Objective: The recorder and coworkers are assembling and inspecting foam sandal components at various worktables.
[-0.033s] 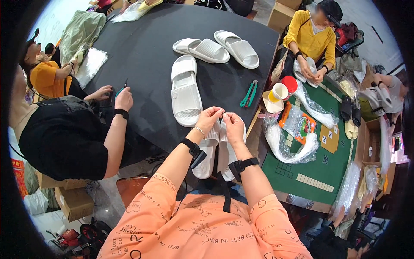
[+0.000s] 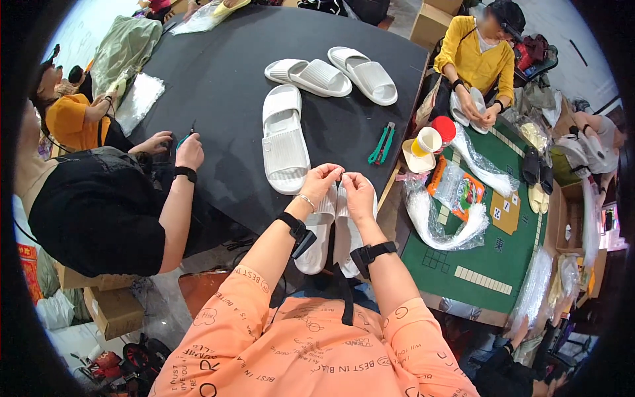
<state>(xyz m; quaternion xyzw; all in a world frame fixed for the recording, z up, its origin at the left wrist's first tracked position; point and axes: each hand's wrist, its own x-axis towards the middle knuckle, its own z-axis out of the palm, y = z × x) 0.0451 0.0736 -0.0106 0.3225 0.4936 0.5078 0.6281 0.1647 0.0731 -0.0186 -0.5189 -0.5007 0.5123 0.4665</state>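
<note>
Above a pair of pale grey slide slippers, my left hand [image 2: 320, 182] and my right hand [image 2: 359, 194] meet, fingertips pinched close together. Whatever is between them is too small to make out. The left slipper [image 2: 313, 248] and the right slipper [image 2: 346, 246] lie side by side beneath, partly covered by my hands and wrists. Just beyond my left hand lies a single grey slipper [image 2: 287, 153] on the black table. Two more, one sideways slipper [image 2: 323, 78] and one angled slipper [image 2: 374, 81], are farther off. Right of these rests a green-handled cutter [image 2: 381, 145].
The black table [image 2: 218, 86] curves away ahead. At left a person in black [image 2: 99, 212] holds a dark tool. On the right, a green table [image 2: 423, 271] bears bundles of white ties [image 2: 430, 228], a paper cup [image 2: 428, 139] and tiles; a person in yellow [image 2: 476, 59] handles slippers there.
</note>
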